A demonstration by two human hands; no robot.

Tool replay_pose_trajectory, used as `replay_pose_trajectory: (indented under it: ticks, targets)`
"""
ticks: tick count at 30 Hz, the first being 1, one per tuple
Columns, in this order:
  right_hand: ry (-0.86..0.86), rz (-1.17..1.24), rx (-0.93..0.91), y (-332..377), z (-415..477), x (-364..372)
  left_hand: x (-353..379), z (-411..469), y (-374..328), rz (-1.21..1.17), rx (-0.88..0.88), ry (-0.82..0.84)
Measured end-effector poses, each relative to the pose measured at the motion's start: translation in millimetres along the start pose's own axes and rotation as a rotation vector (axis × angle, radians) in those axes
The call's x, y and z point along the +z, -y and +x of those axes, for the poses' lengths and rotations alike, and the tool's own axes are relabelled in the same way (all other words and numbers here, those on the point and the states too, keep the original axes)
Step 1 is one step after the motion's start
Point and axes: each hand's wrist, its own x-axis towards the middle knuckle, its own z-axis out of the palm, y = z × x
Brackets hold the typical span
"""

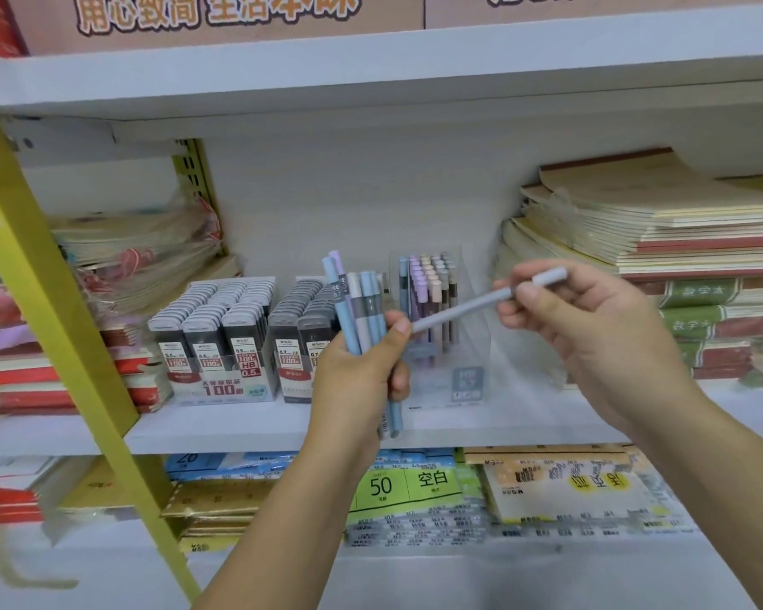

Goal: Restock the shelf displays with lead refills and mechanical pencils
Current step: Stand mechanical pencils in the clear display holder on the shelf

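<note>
My left hand grips a bunch of pastel mechanical pencils, blue, lilac and grey, held upright in front of the shelf. My right hand pinches a single grey pencil that lies slanted, its lower tip touching my left thumb. Behind them on the white shelf stands a clear display box partly filled with upright pastel pencils. Left of it stand two display boxes of lead refills, 0.5 and 0.7, packed with dark cases.
Stacks of notebooks fill the shelf's right side, and wrapped books its left. A yellow slanted post crosses the left foreground. Paper pads lie on the shelf below. Another white shelf hangs overhead.
</note>
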Motion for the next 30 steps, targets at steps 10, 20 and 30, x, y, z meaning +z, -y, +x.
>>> replay_pose_trajectory:
  ticks: [10,20,30]
  targets:
    - [0.072,-1.05,-0.238,-22,54,-1,-10,-4,4,0.071,-0.07,0.121]
    - [0.122,-1.026,-0.258,-33,62,2,-19,-5,7,0.162,-0.033,0.209]
    - [-0.037,-1.021,-0.314,-34,35,26,-17,-8,1,-0.05,-0.134,0.284]
